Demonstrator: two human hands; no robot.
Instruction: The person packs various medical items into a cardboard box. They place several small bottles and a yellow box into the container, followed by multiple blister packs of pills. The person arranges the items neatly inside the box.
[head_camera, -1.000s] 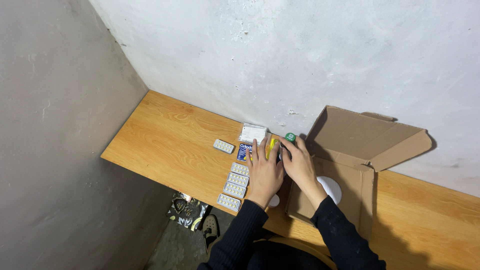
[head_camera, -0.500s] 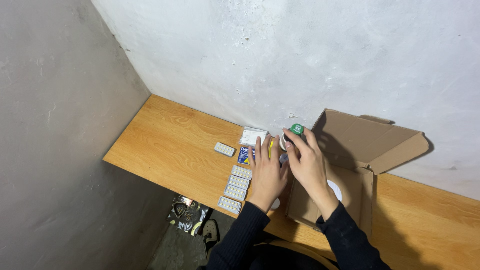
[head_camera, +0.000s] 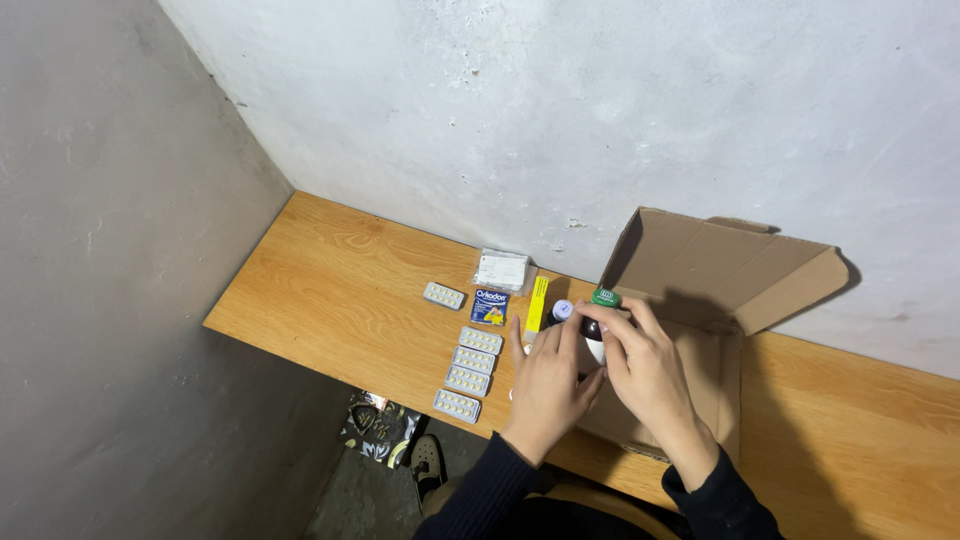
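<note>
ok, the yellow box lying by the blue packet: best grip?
Take the yellow box across its two long sides, near the middle, coming straight down from above. It lies flat and narrow on the table, with the blue packet close on one side and a small bottle with a pale cap on the other, so a sideways approach looks crowded.

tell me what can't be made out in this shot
Head view only:
- The bottle with the green cap: its body is mostly hidden by the right hand and left hand.
- The cardboard box: its inside is covered by the hands.
- The blister packs: pills too small to count.
- The dark thing on the floor: cut off by the table edge.
</note>
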